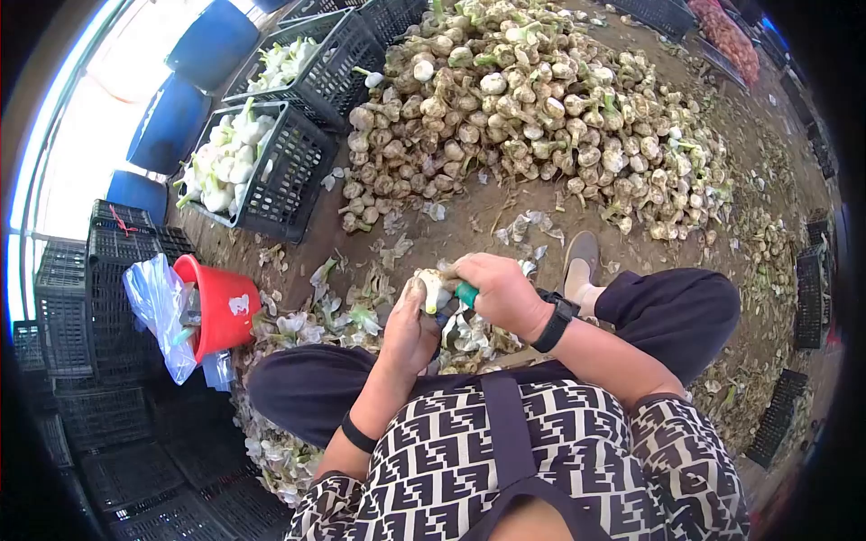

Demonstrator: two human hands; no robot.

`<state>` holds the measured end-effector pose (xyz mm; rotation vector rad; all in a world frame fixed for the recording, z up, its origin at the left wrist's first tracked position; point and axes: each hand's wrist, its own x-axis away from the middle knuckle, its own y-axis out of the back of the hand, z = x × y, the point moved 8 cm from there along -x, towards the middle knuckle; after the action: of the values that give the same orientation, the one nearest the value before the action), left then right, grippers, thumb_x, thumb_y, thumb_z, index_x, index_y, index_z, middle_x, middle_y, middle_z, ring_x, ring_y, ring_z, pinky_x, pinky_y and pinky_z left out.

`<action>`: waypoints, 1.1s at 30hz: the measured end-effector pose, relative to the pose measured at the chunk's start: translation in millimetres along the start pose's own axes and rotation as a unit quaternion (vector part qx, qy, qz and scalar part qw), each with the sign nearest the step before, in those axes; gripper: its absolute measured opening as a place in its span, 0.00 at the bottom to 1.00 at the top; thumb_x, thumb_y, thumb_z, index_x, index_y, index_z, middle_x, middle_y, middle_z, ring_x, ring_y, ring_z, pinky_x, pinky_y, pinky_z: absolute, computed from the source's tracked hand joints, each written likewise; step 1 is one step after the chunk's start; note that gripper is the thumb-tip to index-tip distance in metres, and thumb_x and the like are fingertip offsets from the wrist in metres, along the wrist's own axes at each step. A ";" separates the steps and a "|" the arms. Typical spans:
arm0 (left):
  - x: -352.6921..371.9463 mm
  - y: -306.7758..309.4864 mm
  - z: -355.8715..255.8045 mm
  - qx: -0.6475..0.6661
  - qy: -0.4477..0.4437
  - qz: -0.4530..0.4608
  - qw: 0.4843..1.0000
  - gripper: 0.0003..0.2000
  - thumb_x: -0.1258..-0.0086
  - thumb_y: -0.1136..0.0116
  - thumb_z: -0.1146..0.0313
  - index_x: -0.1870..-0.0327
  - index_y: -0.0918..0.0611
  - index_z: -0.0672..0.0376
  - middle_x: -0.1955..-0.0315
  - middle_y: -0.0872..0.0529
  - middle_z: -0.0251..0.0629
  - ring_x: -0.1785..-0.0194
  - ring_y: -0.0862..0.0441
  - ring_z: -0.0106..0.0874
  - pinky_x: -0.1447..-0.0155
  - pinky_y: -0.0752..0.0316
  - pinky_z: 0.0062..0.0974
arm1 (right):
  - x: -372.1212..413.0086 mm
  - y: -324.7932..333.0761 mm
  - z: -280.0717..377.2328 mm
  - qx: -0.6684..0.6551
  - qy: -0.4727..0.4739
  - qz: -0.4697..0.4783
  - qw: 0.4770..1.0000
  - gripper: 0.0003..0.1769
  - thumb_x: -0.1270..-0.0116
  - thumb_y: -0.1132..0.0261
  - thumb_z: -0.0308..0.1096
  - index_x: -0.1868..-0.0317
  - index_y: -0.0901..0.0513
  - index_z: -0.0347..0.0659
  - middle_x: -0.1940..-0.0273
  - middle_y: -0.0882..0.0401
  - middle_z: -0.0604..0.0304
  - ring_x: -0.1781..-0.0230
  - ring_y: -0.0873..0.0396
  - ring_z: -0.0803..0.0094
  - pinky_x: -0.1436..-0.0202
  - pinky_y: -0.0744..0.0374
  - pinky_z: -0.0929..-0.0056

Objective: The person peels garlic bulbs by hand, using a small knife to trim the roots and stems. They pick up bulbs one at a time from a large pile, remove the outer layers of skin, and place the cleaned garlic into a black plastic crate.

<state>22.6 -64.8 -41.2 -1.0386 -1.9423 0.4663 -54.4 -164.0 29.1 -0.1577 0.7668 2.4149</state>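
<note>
My left hand (408, 329) is closed around a partly cleaned garlic bulb (433, 290), white with a yellowish-green cut end. My right hand (507, 296) grips a small tool with a green handle (466, 294); its working end is hidden. The thumb and fingers of the right hand touch the bulb's side. Beyond the hands lies a big heap of unpeeled garlic (541, 108), brown with soil and roots. Loose garlic skins (469, 338) cover the ground beneath my hands.
At the left stand black crates of cleaned garlic (230, 162) and a red bucket (221, 311) with a plastic bag (161, 307) over its rim. Stacked black crates (117, 361) and blue barrels (171, 122) are further left. A filled red mesh sack (726, 41) lies far right.
</note>
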 end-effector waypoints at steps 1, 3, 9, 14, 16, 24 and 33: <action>1.5 2.0 -1.8 -0.001 -0.006 0.008 1.000 0.15 0.30 0.53 0.63 0.46 0.32 0.59 0.53 0.24 0.37 0.50 0.25 0.29 0.45 0.29 0.30 | 0.6 -1.7 8.3 0.059 0.042 -0.002 0.997 0.14 0.52 0.40 0.26 0.61 0.26 0.41 0.65 0.22 0.55 0.60 0.23 0.61 0.58 0.23 0.68; -0.4 -3.8 12.5 0.018 0.001 0.023 1.000 0.14 0.30 0.53 0.65 0.47 0.30 0.60 0.53 0.24 0.37 0.51 0.24 0.29 0.45 0.29 0.30 | 10.8 5.6 12.5 0.133 0.071 0.012 0.989 0.12 0.53 0.41 0.24 0.64 0.27 0.39 0.67 0.23 0.55 0.62 0.24 0.61 0.60 0.23 0.66; 9.4 -13.9 -0.8 -0.091 0.030 -0.004 0.995 0.15 0.36 0.49 0.73 0.49 0.28 0.64 0.56 0.22 0.37 0.54 0.24 0.30 0.50 0.27 0.28 | 6.2 4.3 6.3 0.158 0.065 0.013 0.985 0.11 0.53 0.43 0.25 0.66 0.28 0.37 0.68 0.24 0.55 0.63 0.24 0.60 0.61 0.23 0.66; 32.5 -33.8 15.2 -0.239 0.106 0.088 0.961 0.26 0.48 0.38 0.76 0.45 0.31 0.68 0.55 0.23 0.38 0.53 0.23 0.27 0.48 0.29 0.22 | 9.8 2.7 -81.0 0.262 -0.113 0.093 0.954 0.09 0.49 0.42 0.27 0.66 0.26 0.37 0.66 0.23 0.52 0.61 0.23 0.57 0.62 0.23 0.65; 32.0 -38.2 7.7 -0.215 0.087 0.079 0.969 0.26 0.47 0.37 0.78 0.45 0.31 0.66 0.55 0.23 0.36 0.53 0.24 0.25 0.47 0.30 0.21 | 14.4 1.4 -92.0 0.309 -0.182 0.177 0.916 0.09 0.48 0.42 0.28 0.65 0.26 0.37 0.63 0.22 0.51 0.59 0.23 0.56 0.62 0.23 0.64; 8.3 -14.5 -9.6 -0.462 -0.024 -0.028 0.886 0.25 0.48 0.34 0.76 0.47 0.29 0.66 0.56 0.21 0.38 0.54 0.23 0.24 0.50 0.28 0.21 | 8.0 9.4 1.6 -0.101 0.032 0.026 0.994 0.09 0.49 0.37 0.22 0.65 0.23 0.38 0.69 0.21 0.51 0.66 0.22 0.57 0.61 0.23 0.67; 16.2 -45.9 -29.2 -0.570 -0.135 -0.032 0.810 0.36 0.56 0.32 0.76 0.43 0.37 0.63 0.54 0.23 0.42 0.50 0.25 0.28 0.47 0.29 0.24 | 14.1 32.3 -75.0 0.078 -0.194 -0.111 0.972 0.12 0.49 0.45 0.17 0.63 0.24 0.35 0.66 0.21 0.48 0.62 0.21 0.54 0.61 0.24 0.68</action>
<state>19.7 -80.4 13.3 -1.6599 -2.5214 -0.7784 -89.3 -220.0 -21.0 0.2706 0.7095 2.0729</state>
